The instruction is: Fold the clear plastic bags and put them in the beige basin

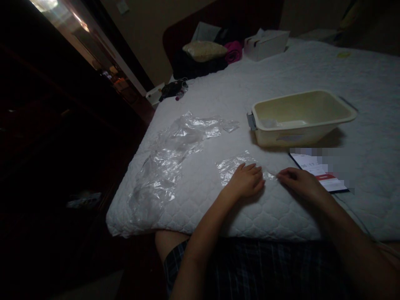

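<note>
A clear plastic bag (pixel 229 167) lies on the white quilted bed cover, close to its front edge. My left hand (pixel 248 181) rests flat on the bag, its fingers stretched out and pressing it down. To the right, my right hand (pixel 298 181) pinches a twisted corner of the same bag between thumb and fingertips. More crumpled clear plastic bags (pixel 184 139) spread in a long heap to the left of my hands. Just beyond my right hand lies a phone (pixel 321 173) with a lit screen, partly blurred.
A cream plastic basin (pixel 287 135) with grey handles stands behind the phone, some clear plastic inside it. A white box (pixel 265 43), a pink roll (pixel 233 51) and a beige pillow (pixel 204 51) sit at the far end. A thin cable (pixel 356 216) runs along the right.
</note>
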`<state>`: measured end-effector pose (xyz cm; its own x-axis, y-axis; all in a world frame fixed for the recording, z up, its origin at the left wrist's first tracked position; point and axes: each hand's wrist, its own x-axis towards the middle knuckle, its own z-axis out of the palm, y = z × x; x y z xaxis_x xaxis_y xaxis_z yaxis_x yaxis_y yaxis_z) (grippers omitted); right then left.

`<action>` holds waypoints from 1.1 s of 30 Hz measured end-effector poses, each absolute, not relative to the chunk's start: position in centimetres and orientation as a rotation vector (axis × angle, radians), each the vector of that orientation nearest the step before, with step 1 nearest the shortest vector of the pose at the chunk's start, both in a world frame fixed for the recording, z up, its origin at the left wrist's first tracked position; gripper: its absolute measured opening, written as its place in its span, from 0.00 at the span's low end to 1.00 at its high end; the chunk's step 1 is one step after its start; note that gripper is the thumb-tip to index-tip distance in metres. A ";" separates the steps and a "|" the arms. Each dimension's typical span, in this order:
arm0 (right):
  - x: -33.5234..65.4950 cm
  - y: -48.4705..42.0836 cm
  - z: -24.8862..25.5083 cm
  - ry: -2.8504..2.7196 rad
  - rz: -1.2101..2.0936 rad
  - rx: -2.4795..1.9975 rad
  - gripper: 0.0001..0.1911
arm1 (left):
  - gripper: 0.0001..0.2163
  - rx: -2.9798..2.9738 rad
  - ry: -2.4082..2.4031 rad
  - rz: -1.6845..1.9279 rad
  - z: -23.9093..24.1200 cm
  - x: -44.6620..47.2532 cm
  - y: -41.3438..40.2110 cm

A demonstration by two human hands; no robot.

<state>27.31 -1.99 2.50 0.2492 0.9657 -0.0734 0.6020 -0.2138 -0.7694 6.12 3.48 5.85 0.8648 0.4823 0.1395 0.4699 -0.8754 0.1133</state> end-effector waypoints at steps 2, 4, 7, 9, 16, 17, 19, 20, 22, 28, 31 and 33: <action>27.2 -1.9 2.6 -1.391 0.783 -1.892 0.15 | 0.16 2.950 0.754 0.243 5.8 6.5 3.5; 27.0 -1.8 2.8 -1.349 0.849 -1.844 0.16 | 0.16 2.941 0.752 0.224 5.7 6.6 3.4; 26.3 -1.6 3.3 -1.255 1.004 -1.720 0.19 | 0.17 2.935 0.749 0.209 5.4 6.6 3.2; 25.7 -1.5 3.7 -1.232 1.068 -1.637 0.21 | 0.17 2.939 0.749 0.217 5.3 6.5 3.1; 24.1 -1.1 3.8 -1.228 1.047 -1.537 0.24 | 0.18 2.933 0.813 0.313 5.4 6.2 2.5; 24.0 -1.0 3.6 -1.231 1.031 -1.535 0.24 | 0.18 2.927 0.813 0.317 5.5 6.1 2.5; 23.9 -1.1 3.2 -1.254 1.003 -1.522 0.24 | 0.18 2.909 0.802 0.314 5.5 6.0 2.5; 23.8 -1.1 3.1 -1.269 0.995 -1.506 0.23 | 0.19 2.895 0.797 0.314 5.4 5.9 2.5; 23.6 -1.2 3.0 -1.309 0.999 -1.455 0.23 | 0.20 2.865 0.791 0.341 5.2 5.6 2.5; 23.0 -1.3 2.2 -1.516 0.851 -1.455 0.20 | 0.18 2.803 0.871 0.665 4.6 4.1 2.0; 22.9 -1.2 1.6 -1.665 0.712 -1.447 0.18 | 0.17 2.829 0.855 0.753 4.5 3.7 1.4; 22.8 -1.3 1.4 -1.753 0.642 -1.413 0.17 | 0.18 2.875 0.803 0.721 4.4 3.6 1.0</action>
